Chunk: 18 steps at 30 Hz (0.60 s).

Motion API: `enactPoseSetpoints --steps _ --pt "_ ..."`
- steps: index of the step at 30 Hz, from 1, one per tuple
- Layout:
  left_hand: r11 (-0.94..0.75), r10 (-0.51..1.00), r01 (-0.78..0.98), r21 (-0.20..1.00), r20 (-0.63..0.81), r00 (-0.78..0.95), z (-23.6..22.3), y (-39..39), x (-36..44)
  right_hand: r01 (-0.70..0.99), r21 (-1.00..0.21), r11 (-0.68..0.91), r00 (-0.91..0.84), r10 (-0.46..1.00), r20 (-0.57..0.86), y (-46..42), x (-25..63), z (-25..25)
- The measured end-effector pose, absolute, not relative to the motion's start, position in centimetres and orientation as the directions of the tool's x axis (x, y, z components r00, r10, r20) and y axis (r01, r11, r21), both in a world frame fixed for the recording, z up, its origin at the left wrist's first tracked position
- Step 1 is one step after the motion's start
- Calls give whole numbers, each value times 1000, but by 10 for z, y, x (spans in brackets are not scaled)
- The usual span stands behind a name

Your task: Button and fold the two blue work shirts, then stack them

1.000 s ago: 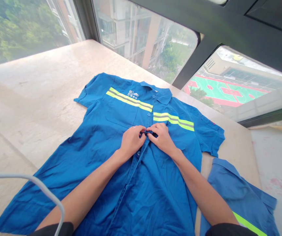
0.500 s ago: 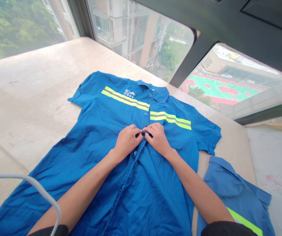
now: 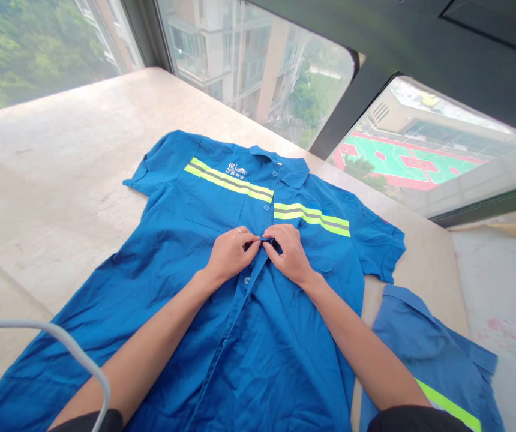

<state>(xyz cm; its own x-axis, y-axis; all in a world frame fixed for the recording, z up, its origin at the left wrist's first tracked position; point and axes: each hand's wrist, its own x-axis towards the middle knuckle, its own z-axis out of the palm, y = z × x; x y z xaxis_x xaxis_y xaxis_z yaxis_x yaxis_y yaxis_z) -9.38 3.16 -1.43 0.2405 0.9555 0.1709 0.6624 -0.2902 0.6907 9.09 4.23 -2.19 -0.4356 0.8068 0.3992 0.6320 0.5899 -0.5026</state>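
- Shirt point(image 3: 269, 336) on ledge point(image 3: 51, 168), collar point(image 3: 296, 173) at 1 o'clock.
- Left hand point(image 3: 233, 252), right hand point(image 3: 287, 252) mid-shirt, at the front edge.
- Second garment point(image 3: 420, 336) at 4 o'clock from shirt.
- Cable point(image 3: 69, 344) at 8 o'clock.
- Windows point(image 3: 262, 72) behind, 10 to 2 o'clock.

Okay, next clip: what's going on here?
A person's left hand and right hand meet at the front opening of a blue shirt, fingers pinching the cloth. The shirt lies spread on a pale ledge by the windows. One button shows just below the hands. A second, lighter blue shirt lies beside it, past the right forearm.
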Motion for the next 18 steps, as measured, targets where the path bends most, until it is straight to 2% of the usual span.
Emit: enactPoseSetpoints --steps 11,18 --pt "-163 983 624 764 75 165 -8 35 -93 704 -298 645 -476 739 476 36 93 -21" --pt "-6 992 433 901 -48 114 -4 38 -92 695 -242 677 -471 683 558 35 93 -18"
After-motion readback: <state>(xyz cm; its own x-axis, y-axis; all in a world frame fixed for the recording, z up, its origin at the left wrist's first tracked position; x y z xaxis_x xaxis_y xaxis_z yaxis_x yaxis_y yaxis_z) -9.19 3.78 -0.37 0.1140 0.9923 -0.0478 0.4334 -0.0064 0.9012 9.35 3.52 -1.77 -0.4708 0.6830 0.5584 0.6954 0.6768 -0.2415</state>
